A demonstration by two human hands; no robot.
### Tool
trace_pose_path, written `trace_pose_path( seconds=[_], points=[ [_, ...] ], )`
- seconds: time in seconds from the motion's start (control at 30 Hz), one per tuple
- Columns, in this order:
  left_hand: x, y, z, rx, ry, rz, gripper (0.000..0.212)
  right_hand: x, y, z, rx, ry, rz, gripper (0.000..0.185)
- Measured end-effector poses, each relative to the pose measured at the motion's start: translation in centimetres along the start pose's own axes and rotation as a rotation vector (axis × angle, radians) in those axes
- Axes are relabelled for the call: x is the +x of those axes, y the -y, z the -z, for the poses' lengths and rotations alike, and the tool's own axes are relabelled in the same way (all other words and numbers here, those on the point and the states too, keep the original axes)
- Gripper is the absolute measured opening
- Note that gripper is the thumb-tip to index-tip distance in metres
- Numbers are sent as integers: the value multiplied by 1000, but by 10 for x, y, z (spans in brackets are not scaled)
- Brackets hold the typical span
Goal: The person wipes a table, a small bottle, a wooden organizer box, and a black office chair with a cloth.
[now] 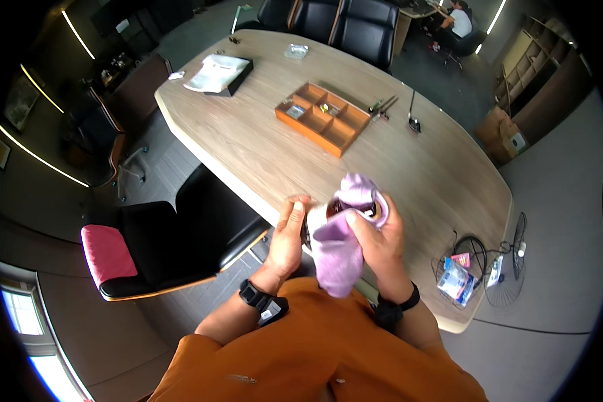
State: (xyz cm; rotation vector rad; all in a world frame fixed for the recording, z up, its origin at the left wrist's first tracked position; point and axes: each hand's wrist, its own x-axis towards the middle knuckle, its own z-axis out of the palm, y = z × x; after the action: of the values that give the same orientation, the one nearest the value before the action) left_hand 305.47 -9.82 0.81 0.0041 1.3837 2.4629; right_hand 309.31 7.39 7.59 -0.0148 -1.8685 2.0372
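Note:
Above the near edge of the table, my left hand (290, 233) grips one end of a dark reddish-brown bottle or jar (335, 208) with a white label. A soft lilac cloth (339, 251) wraps partly around it and hangs down in front of my body. My right hand (382, 231) pinches the cloth against the container's other end, thumb on top. Folds of cloth hide much of the container, so its exact shape cannot be told. Both wrists wear black straps with small devices.
On the wooden table (241, 135) are an orange-brown divided box (311, 131) with small items, a glass ashtray (296, 51), a black tray (237, 80) with white packaging, a golf club (414, 123) and a wire basket (455, 281) of packets. A black chair (156, 241) stands left. A person sits far off.

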Motion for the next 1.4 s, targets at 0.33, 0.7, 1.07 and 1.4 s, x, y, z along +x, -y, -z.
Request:
trace_pose_path(
  seconds=[0.33, 0.7, 1.07, 1.4],
  points=[
    [-10, -19, -15, -625, 203, 360, 61, 2, -12, -5, -294, 250, 490, 47],
    [-35, -8, 1, 81, 361, -22, 48, -17, 7, -3, -555, 377, 789, 44],
    [-4, -12, 1, 86, 180, 537, 41, -18, -23, -2, -564, 363, 407, 50],
    [-8, 13, -3, 846, 199, -377, 62, -4, -40, 9, 1, -283, -57, 24]
  ],
)
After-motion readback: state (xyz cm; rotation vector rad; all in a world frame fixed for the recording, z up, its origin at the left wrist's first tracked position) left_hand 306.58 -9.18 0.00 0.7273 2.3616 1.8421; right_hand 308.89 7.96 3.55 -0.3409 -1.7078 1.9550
